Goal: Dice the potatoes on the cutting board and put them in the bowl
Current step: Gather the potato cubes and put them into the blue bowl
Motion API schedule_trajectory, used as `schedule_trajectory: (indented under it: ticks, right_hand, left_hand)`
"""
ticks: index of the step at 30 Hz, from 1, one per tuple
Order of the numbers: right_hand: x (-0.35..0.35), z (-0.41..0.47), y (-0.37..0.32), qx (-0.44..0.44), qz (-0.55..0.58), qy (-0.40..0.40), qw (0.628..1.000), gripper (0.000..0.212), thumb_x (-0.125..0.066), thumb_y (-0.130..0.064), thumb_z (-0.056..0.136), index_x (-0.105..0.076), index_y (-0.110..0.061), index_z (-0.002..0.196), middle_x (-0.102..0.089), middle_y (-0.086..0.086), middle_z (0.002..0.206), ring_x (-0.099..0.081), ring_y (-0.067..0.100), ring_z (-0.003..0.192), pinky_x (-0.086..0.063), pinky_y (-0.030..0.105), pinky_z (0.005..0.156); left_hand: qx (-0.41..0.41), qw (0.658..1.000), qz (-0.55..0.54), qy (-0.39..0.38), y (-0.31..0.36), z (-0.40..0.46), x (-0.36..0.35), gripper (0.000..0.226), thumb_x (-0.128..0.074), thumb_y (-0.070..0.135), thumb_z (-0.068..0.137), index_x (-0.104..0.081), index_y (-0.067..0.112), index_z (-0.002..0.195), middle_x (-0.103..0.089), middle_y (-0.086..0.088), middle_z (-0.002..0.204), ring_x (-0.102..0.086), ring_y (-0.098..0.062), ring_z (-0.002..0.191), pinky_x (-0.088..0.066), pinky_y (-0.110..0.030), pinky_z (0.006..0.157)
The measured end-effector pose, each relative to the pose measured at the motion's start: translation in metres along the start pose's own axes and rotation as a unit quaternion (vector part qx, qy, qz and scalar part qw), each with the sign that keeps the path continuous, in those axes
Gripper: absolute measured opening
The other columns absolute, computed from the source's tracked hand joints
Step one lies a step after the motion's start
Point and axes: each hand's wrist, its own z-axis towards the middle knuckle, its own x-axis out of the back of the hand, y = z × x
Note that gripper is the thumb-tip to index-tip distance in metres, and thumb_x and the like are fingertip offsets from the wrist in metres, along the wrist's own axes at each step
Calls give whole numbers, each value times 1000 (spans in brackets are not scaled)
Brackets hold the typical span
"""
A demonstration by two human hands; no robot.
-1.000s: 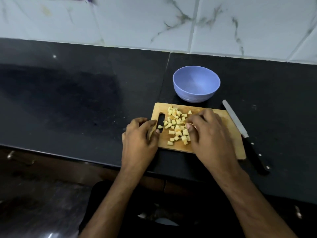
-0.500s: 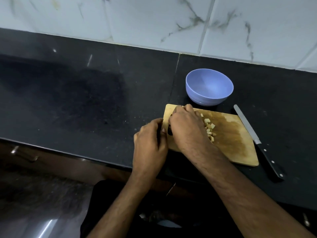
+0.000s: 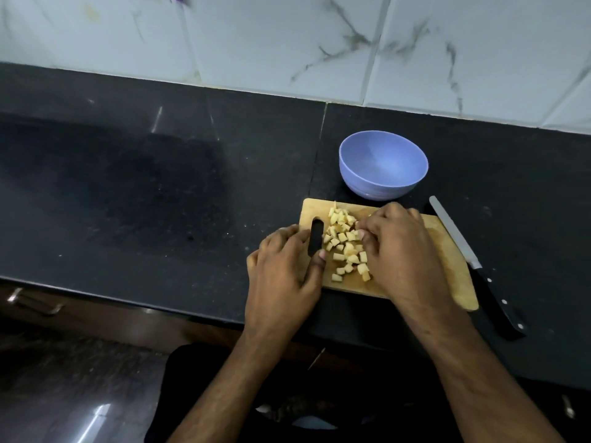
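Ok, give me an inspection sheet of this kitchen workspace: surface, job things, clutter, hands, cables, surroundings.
Surface: black countertop, dark smudged patch on its left part.
Job's things: potato cubes piled on wooden cutting board; purple bowl behind the board, no potato seen inside.
Clutter: knife lying on the counter right of the board, untouched.
Hands: left hand holds the board's handle end; right hand curled against the cubes.
Cables: nothing seen.
Surroundings: white marbled wall tiles behind the counter.
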Motion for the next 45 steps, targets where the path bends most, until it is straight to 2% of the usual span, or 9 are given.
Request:
schedule_trajectory:
  ticks: [3,9,15,18,23,29,32,36,45]
  right_hand:
    - [-6,-6,13,-2,-2,-6,1000,29,-60,-18,94,-70,-25,120,-55,-8,112,-48,11,105,-50,30,86]
    - [-4,4,16,-3,64,34,997,17,-65,-41,91,-61,-29,103,-52,-11,103,-48,9,100,-45,28,77]
    - [-18,36,8,103,86,-113,985,57,-37,-59,99,-41,-26,147,-44,-7,145,-45,13,131,-47,38,98]
    - [-27,46,8,157,80,-157,972,51,-32,-52,103,-42,-29,146,-42,-11,146,-43,12,132,-45,40,102]
    - [-29,46,16,208,127,-138,960,28,-49,-38,99,-62,-25,121,-53,-15,118,-55,7,105,-52,36,86]
    - [-17,33,37,180,129,-107,969,12,-51,-33,98,-62,-28,99,-51,-16,101,-50,4,93,-52,37,75]
    - [-12,25,49,155,198,-104,962,17,-49,-35,101,-65,-29,102,-53,-18,102,-55,2,94,-53,34,76]
    - [-9,16,61,124,270,-84,951,20,-48,-28,103,-68,-27,106,-58,-16,106,-60,4,101,-54,37,84]
    - [-12,8,64,110,316,-11,943,25,-46,-13,103,-65,-18,118,-61,-13,113,-59,6,110,-50,29,92]
  left_hand:
    - [-13,997,56,-43,3,0,-2,60,-35,64,98,-51,31,145,-38,8,157,-19,-9,150,-16,-40,116]
    - [-25,992,109,-66,4,-1,-6,58,-27,65,98,-50,40,145,-21,1,167,-3,-12,155,-15,-45,117]
    - [-54,986,135,-85,8,0,-7,56,-25,55,99,-38,42,152,-12,7,169,3,-9,155,-17,-41,113]
    - [-47,988,119,-85,10,0,-5,58,-17,53,97,-35,45,152,-13,10,168,4,-6,154,-13,-38,114]
    - [-77,989,92,-91,10,0,-3,62,-13,51,97,-32,42,155,-15,24,165,3,2,152,-13,-34,115]
    - [-111,982,110,-108,10,-1,-5,60,-14,53,103,-32,35,157,-20,21,165,2,4,152,-11,-34,117]
    - [-120,981,101,-116,11,-1,-5,54,-15,53,105,-27,43,156,-18,22,165,4,3,152,-11,-35,117]
    - [-136,979,91,-120,13,1,-7,54,-17,52,106,-29,39,157,-22,22,163,4,5,152,-9,-36,121]
    - [-162,976,31,-143,15,15,-7,52,-21,49,107,-39,34,153,-40,27,150,-9,3,152,-9,-34,121]
